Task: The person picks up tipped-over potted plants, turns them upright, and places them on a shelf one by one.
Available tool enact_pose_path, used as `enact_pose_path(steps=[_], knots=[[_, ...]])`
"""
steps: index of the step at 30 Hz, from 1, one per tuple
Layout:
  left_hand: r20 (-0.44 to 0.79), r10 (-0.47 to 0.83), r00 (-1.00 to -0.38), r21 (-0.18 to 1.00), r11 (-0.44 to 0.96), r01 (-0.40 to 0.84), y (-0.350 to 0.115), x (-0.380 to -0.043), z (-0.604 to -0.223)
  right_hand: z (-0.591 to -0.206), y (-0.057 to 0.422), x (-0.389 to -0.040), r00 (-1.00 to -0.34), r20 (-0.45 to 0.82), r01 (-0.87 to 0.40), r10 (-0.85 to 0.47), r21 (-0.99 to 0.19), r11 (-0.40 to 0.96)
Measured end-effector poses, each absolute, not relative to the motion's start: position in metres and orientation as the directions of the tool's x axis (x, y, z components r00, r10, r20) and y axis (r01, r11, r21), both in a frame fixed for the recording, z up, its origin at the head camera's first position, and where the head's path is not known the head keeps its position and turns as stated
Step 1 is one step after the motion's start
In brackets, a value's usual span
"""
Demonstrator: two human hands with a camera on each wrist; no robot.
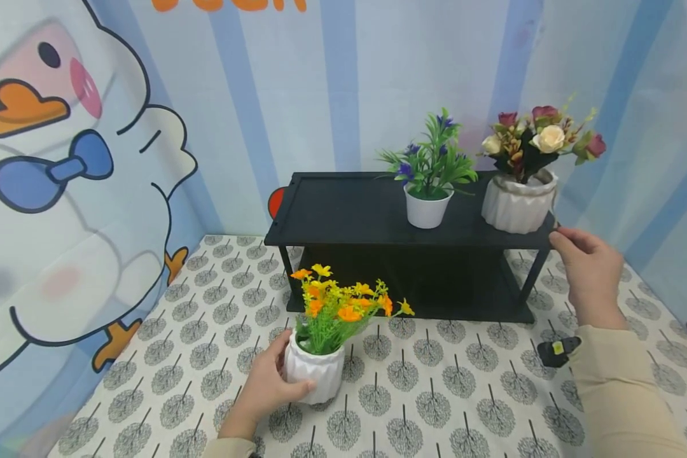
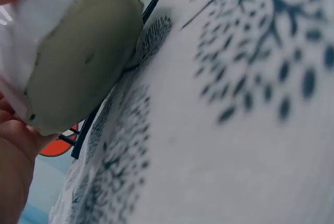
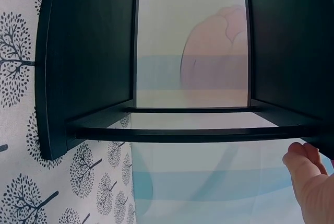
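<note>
My left hand (image 1: 275, 381) grips a fluted white pot (image 1: 316, 369) of yellow and orange flowers (image 1: 346, 305), thumb across the front and fingers on its left side. The pot's flat greenish-grey base (image 2: 86, 59) shows in the left wrist view, tilted up off the cloth. At the front right corner of a black two-tier shelf (image 1: 343, 210), my right hand (image 1: 592, 267) holds the top board's edge between thumb and fingers. In the right wrist view the fingertips (image 3: 297, 151) lie right at that corner, beside the end post.
On the shelf's top stand a small white pot (image 1: 426, 210) with a purple-flowered plant and a larger white pot (image 1: 515, 207) of roses at the right end. A tree-print cloth (image 1: 412, 394) covers the table. A striped cartoon backdrop (image 1: 275, 83) hangs behind.
</note>
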State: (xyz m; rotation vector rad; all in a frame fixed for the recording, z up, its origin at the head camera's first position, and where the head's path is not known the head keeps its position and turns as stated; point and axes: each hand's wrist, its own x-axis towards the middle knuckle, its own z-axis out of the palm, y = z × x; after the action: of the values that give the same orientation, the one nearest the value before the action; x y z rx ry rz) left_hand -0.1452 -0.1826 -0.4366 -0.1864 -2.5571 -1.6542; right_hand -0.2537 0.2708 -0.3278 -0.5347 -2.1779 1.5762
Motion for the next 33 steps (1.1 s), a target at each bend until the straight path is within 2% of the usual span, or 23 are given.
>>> enact_pose_path(steps=[13,22,27,33], knots=[[0.09,0.079,-0.993,0.874,0.471,0.116,-0.182,-0.144,-0.431,-0.326,0.27,-0.254,-0.844,0.1,0.048,0.527,-0.964,0.261],[0.115,0.071,-0.991,0.825,0.548,0.135,-0.182,-0.14,-0.435,-0.328,0.27,-0.253,-0.855,0.106,0.044,0.507,-0.961,0.274],[0.157,0.032,-0.987,0.867,0.474,0.153,-0.181,-0.139,-0.435,-0.329,0.271,-0.252,-0.86,0.111,0.044,0.498,-0.956,0.289],[0.227,0.035,-0.973,0.898,0.379,0.223,-0.179,-0.146,-0.414,-0.327,0.272,-0.252,-0.86,0.101,0.052,0.501,-0.958,0.283]])
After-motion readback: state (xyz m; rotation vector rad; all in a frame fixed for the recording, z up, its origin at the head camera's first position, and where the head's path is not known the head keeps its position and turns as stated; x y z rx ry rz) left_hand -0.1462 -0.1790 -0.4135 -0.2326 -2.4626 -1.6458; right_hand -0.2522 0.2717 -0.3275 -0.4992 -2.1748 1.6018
